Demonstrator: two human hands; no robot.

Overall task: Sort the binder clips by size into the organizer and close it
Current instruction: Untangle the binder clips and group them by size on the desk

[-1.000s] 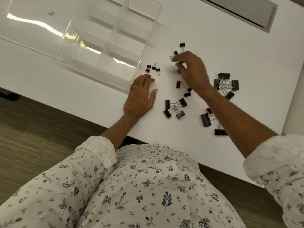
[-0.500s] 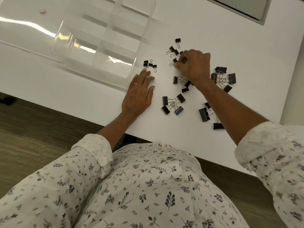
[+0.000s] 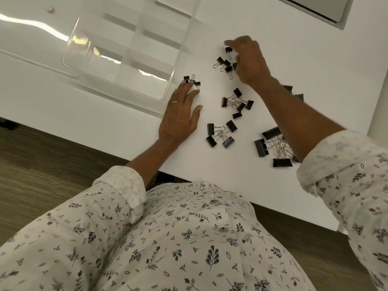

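Black binder clips lie in loose groups on the white table (image 3: 105,114). Tiny clips (image 3: 192,80) sit at the fingertips of my left hand (image 3: 180,116), which lies flat on the table and touches them. My right hand (image 3: 249,59) hovers over a cluster of small clips (image 3: 225,65), its index finger stretched out to the farthest one (image 3: 228,50). Nearer me are medium clips (image 3: 237,102), bigger ones (image 3: 221,135) and large ones (image 3: 273,148). The clear organizer (image 3: 168,89) stands left of the clips, its compartments holding nothing.
The organizer's clear lid (image 3: 31,38) lies flat to its left. More large clips (image 3: 294,91) are partly hidden behind my right forearm. A grey panel (image 3: 315,9) is set into the table at the far right. The table's near edge runs just before my body.
My right hand opened from a curl over the small clips and its index finger reached out to the farthest one. My left hand slid forward until it touched the tiny clips.
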